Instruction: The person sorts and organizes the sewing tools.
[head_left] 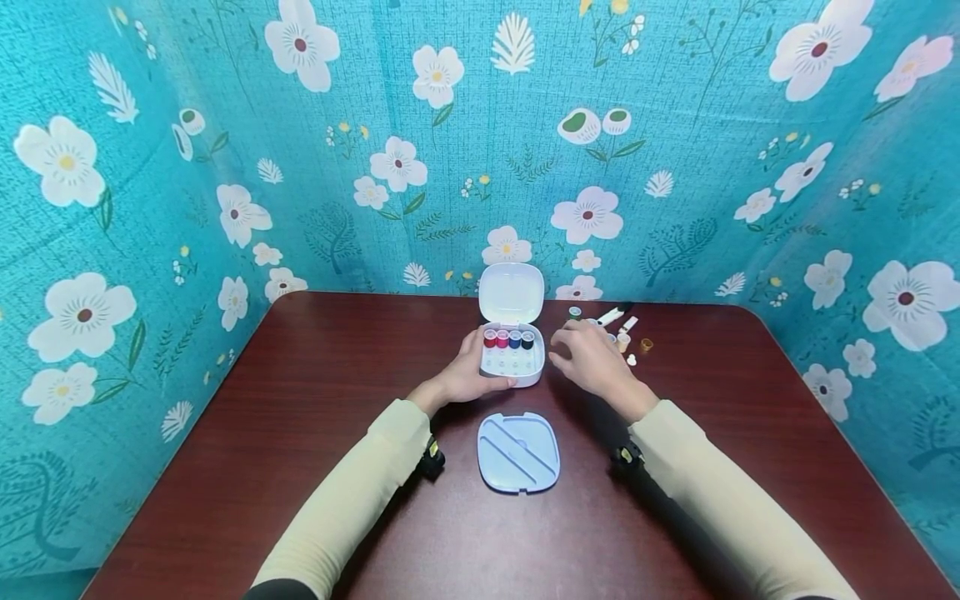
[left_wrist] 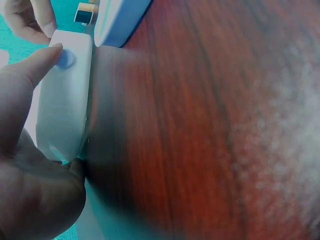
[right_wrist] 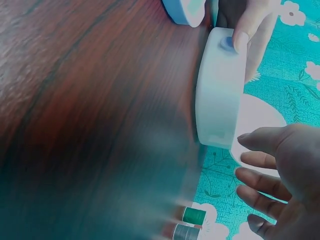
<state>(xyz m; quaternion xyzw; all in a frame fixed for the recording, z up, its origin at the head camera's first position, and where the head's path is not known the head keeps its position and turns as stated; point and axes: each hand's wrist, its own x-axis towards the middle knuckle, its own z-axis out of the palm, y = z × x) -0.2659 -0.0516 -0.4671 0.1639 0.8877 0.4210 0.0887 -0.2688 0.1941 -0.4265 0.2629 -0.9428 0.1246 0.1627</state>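
Note:
A white sewing box [head_left: 530, 379] stands on the table with its lid [head_left: 512, 293] raised at the back. Four-peg rows show inside, and a row of thread spools fills the back: red [head_left: 490, 338], pinkish red [head_left: 502, 339], blue [head_left: 515, 339] and black [head_left: 527, 340]. My left hand [head_left: 468, 372] grips the box's left side, its thumb beside the round front button [left_wrist: 66, 59]. Just right of the box, my right hand [head_left: 590, 357] hovers with loosely bent, spread fingers and nothing between them. A green spool [right_wrist: 194, 216] and a grey spool [right_wrist: 186, 232] stand near it.
A light blue divided tray [head_left: 517, 454] lies in front of the box. Beyond my right hand are a beige spool [head_left: 623, 342], a gold ring-like piece [head_left: 647, 343], small white pieces [head_left: 632, 360] and a black-and-white slim tool [head_left: 615, 314]. A floral curtain [head_left: 450, 208] borders the table.

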